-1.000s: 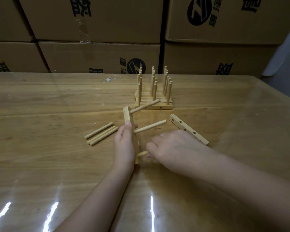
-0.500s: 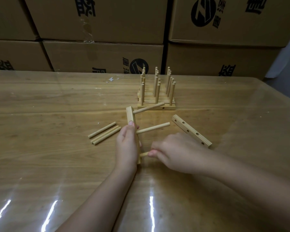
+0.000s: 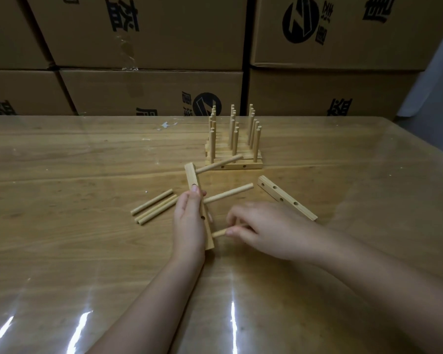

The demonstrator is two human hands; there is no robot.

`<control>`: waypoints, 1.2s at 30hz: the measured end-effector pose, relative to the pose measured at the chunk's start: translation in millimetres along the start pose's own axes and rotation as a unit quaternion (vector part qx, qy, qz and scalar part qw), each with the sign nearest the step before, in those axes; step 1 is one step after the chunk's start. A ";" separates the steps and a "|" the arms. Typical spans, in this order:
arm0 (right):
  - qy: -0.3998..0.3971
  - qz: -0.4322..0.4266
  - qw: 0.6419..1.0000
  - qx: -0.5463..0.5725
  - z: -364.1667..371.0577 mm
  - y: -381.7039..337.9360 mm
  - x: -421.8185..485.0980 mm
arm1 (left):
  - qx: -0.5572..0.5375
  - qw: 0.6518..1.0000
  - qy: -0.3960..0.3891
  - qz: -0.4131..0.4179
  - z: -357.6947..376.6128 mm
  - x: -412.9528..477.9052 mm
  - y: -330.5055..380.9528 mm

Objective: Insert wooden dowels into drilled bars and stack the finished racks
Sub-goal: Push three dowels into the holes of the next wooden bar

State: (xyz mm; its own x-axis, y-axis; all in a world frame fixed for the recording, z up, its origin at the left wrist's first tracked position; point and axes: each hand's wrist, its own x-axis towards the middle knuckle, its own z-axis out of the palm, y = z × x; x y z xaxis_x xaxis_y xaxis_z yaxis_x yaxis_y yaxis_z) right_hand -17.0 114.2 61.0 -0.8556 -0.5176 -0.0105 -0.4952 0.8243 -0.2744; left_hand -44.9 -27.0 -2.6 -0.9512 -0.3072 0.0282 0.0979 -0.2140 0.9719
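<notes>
As right grip (image 3: 269,231) pinches it, dowel (image 3: 218,233) touches bar (image 3: 192,178).

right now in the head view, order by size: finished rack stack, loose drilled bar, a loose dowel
1. finished rack stack
2. loose drilled bar
3. loose dowel
The stack sits farthest away, so its lead is safe.

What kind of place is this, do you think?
Probably a small workshop or warehouse: printed cardboard boxes are stacked behind the wooden table, and finished dowel racks and loose dowels are on it.
</notes>
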 end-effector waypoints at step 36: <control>0.202 0.260 0.916 0.228 31.3 70.1 31.7 | 0.044 0.998 -0.029 -0.028 -1.7 8.1 -9.1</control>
State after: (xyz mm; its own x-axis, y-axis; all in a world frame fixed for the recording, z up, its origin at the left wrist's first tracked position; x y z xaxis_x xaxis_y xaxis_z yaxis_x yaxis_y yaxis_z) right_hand -74.1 148.4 11.3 -0.9896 0.1208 0.0781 0.0302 0.7054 -0.7082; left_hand -53.0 -29.2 -11.6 -0.9699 -0.2431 -0.0154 0.0210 -0.1467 0.9890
